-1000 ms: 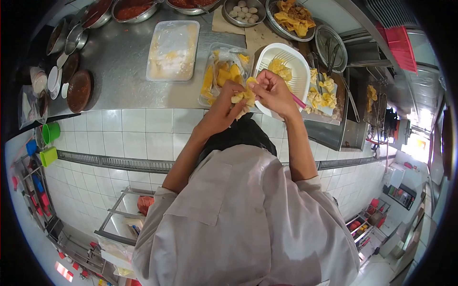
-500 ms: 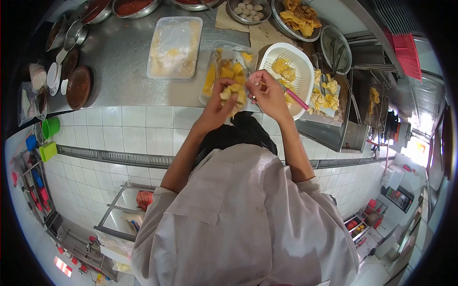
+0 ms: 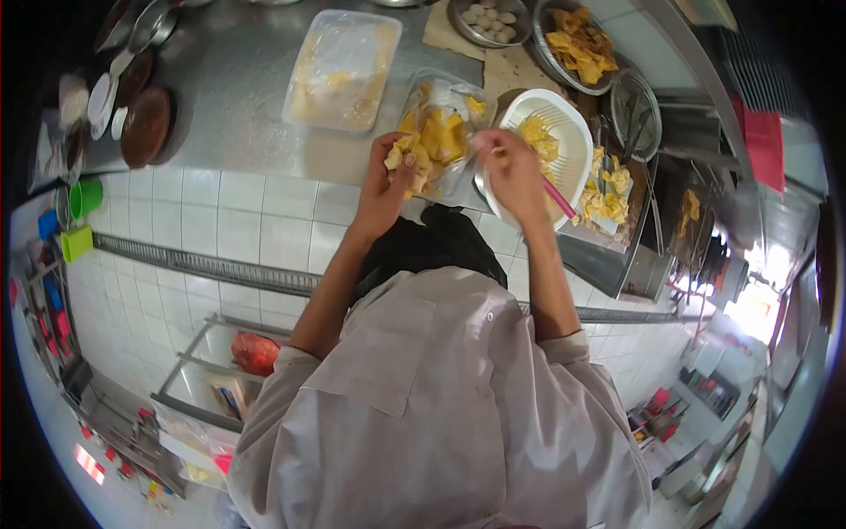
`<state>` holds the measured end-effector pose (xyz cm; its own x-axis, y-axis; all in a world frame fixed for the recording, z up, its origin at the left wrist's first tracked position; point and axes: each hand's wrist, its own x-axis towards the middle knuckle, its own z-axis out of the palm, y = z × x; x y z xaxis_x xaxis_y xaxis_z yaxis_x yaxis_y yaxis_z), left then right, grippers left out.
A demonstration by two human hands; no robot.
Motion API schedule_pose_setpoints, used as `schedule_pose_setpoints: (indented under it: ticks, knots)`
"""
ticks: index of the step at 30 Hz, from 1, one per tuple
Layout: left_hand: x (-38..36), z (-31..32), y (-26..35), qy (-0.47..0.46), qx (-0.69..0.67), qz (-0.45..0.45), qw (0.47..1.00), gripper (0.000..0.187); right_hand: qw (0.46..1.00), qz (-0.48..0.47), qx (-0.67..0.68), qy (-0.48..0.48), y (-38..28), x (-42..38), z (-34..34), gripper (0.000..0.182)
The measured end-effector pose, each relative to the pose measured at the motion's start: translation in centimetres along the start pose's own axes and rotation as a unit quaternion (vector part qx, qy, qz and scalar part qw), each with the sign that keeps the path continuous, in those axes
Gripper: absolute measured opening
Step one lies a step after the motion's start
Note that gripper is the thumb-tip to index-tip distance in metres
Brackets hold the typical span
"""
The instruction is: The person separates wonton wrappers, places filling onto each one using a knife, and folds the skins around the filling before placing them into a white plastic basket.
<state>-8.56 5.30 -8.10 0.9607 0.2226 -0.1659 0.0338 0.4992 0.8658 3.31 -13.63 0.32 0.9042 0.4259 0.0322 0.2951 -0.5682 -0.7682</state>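
My left hand (image 3: 388,181) is closed around a folded yellow wonton (image 3: 408,163), held over the counter's front edge. Just beyond it, a clear plastic tub (image 3: 458,176) holds yellow wrapper sheets (image 3: 442,134). My right hand (image 3: 511,172) has curled fingers, partly blurred, beside the tub's right side. From under that hand sticks out a pink handle (image 3: 560,199); the tool's other end is hidden. Behind the right hand stands a white slotted basket (image 3: 577,150) with yellow folded wontons (image 3: 539,138) inside.
A lidded plastic container (image 3: 344,75) sits on the steel counter (image 3: 233,106). At the back are a bowl of pale balls (image 3: 489,22) and a bowl of fried wrappers (image 3: 582,53). More wontons (image 3: 608,198) lie right of the basket. A brown mortar (image 3: 147,128) stands left.
The view has shifted, so the counter things appear further right. My hands have drawn apart; the left keeps the wonton while the right has moved away from it.
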Motion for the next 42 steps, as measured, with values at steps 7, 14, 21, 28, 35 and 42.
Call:
schedule_pose_setpoints:
  ticks: [7,14,21,28,35,42]
  knots:
    - [-0.7,-2.5,2.3,0.077,-0.002,0.031,0.997,0.046,0.926,-0.039,-0.303,-0.221,3.6,7.6,2.8,0.035]
    - [-2.9,-3.3,4.0,0.152,0.02,0.023,0.988,0.05,0.89,-0.06,-0.376,-0.25,3.8,6.8,5.9,0.053]
    - [-4.2,-4.0,2.7,0.174,-0.008,0.017,0.984,0.048,0.896,-0.2,-0.313,-0.241,3.6,6.0,5.3,0.036]
    - [-4.5,-4.4,3.2,0.176,0.028,0.003,0.984,0.041,0.97,-0.147,-0.137,-0.134,3.9,5.1,2.8,0.023]
    - [-3.2,-4.1,1.6,0.137,-0.007,-0.011,0.991,0.038,0.968,0.003,-0.117,-0.222,1.2,4.3,0.5,0.024]
    - [-2.6,-3.0,1.0,0.101,0.008,-0.037,0.994,0.038,0.982,0.069,0.085,-0.156,1.5,3.3,0.9,0.021]
